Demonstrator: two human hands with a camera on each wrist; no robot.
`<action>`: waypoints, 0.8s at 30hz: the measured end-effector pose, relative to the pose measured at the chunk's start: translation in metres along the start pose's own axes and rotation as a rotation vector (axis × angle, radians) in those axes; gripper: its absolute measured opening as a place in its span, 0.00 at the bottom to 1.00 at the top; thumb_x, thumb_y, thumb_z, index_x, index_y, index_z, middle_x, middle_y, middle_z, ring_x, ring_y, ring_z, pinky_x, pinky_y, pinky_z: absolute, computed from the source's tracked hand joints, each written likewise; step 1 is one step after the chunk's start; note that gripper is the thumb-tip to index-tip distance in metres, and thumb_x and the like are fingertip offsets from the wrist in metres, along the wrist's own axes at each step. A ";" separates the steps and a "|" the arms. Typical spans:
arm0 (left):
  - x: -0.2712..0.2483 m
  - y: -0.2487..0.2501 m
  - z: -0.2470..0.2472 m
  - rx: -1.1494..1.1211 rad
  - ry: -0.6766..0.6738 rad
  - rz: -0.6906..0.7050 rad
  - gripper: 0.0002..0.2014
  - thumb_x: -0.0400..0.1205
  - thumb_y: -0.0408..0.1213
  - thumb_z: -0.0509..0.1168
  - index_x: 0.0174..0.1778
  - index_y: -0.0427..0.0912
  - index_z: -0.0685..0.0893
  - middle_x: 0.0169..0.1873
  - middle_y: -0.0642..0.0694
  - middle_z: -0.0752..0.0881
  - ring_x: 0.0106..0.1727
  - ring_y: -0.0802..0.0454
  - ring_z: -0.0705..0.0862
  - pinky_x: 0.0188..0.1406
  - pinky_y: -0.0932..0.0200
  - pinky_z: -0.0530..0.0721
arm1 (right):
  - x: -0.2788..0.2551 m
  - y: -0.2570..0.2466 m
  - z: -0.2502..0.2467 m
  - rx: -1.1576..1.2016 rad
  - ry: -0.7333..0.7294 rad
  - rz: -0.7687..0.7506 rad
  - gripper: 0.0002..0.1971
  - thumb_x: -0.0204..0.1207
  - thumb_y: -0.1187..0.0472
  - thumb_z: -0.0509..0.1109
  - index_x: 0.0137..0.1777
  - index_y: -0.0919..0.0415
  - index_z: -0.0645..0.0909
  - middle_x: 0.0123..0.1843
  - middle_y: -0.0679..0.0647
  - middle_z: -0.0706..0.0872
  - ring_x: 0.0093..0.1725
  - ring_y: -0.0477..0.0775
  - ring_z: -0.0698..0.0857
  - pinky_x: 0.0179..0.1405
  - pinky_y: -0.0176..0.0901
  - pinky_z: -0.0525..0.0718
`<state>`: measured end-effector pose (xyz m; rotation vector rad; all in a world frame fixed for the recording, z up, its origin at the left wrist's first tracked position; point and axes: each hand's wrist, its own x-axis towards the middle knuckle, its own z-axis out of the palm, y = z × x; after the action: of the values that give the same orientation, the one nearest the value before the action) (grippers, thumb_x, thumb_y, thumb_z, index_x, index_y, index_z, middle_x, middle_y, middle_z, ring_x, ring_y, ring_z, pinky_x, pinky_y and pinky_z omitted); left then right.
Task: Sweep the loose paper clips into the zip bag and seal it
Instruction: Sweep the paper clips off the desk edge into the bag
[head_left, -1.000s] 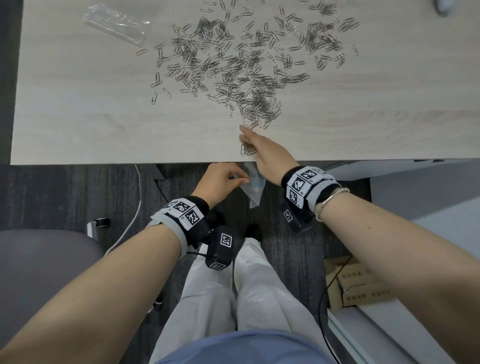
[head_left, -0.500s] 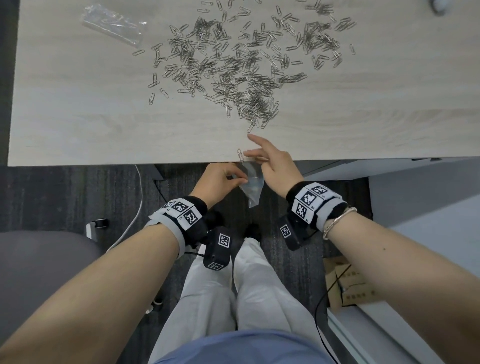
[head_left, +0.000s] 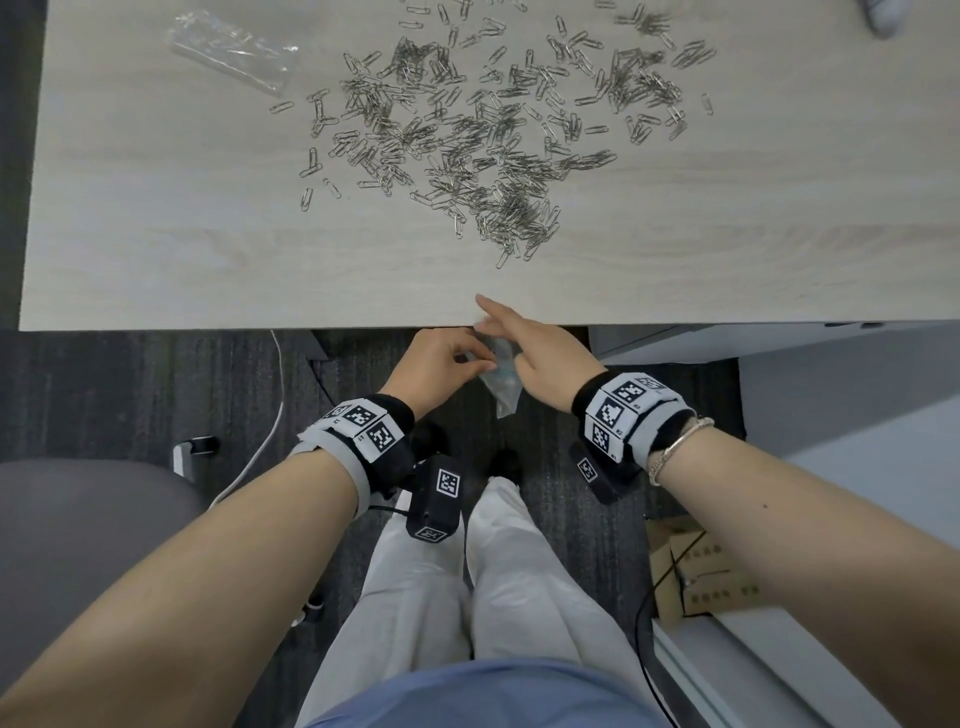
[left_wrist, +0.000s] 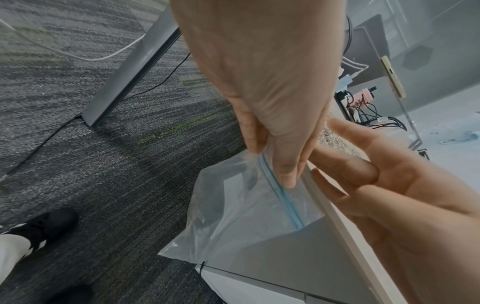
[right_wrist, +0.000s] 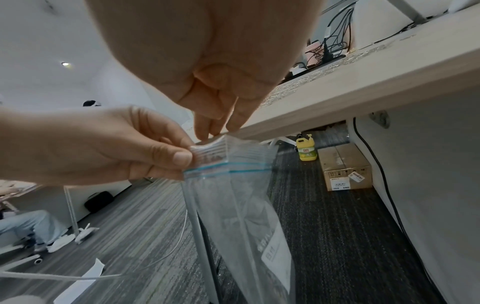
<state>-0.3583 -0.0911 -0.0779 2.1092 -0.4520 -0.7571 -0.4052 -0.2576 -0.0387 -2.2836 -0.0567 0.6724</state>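
Observation:
Loose silver paper clips (head_left: 488, 140) lie scattered over the middle and back of the wooden table (head_left: 156, 260). A clear zip bag (head_left: 503, 388) with a blue zip line hangs just below the table's front edge. My left hand (head_left: 480, 364) pinches the bag's top lip (right_wrist: 207, 156) between thumb and fingers. My right hand (head_left: 480, 314) sits at the table edge right above the bag's mouth with its fingers (left_wrist: 369, 164) straight, holding nothing. The bag (left_wrist: 246, 216) looks nearly empty in the left wrist view. The table edge (right_wrist: 324, 102) touches the bag's rear lip.
A crumpled clear plastic wrapper (head_left: 234, 52) lies at the table's back left. Below are my legs, a grey chair (head_left: 78, 519), a white cable (head_left: 270, 415) and a cardboard box (head_left: 696, 577) on the carpet. A yellow bottle (right_wrist: 306, 149) stands under the table.
My right hand pulled back from the pile's near tip to the table edge, dragging a few clips; those clips are gone from the edge. The left hand kept holding the bag.

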 end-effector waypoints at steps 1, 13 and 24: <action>0.000 -0.001 0.001 0.000 -0.003 0.000 0.03 0.74 0.35 0.74 0.42 0.41 0.92 0.42 0.48 0.91 0.48 0.51 0.87 0.57 0.47 0.82 | -0.003 0.000 0.001 0.023 0.008 0.005 0.36 0.75 0.74 0.54 0.82 0.51 0.52 0.74 0.53 0.77 0.74 0.54 0.74 0.74 0.48 0.70; 0.004 0.005 -0.010 0.077 -0.081 -0.010 0.03 0.73 0.37 0.75 0.41 0.43 0.92 0.39 0.45 0.90 0.43 0.46 0.86 0.50 0.44 0.84 | 0.040 0.033 -0.048 0.073 0.416 0.139 0.24 0.84 0.64 0.54 0.80 0.61 0.60 0.83 0.57 0.58 0.83 0.53 0.55 0.83 0.44 0.48; 0.001 0.009 -0.014 0.062 -0.101 -0.013 0.04 0.74 0.35 0.74 0.43 0.40 0.92 0.42 0.44 0.90 0.46 0.51 0.85 0.50 0.60 0.80 | 0.064 0.024 -0.035 -0.253 0.141 0.132 0.30 0.86 0.51 0.45 0.82 0.63 0.40 0.85 0.59 0.39 0.84 0.55 0.39 0.80 0.46 0.36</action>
<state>-0.3488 -0.0889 -0.0649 2.1401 -0.5227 -0.8706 -0.3365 -0.2826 -0.0628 -2.5902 0.0813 0.5972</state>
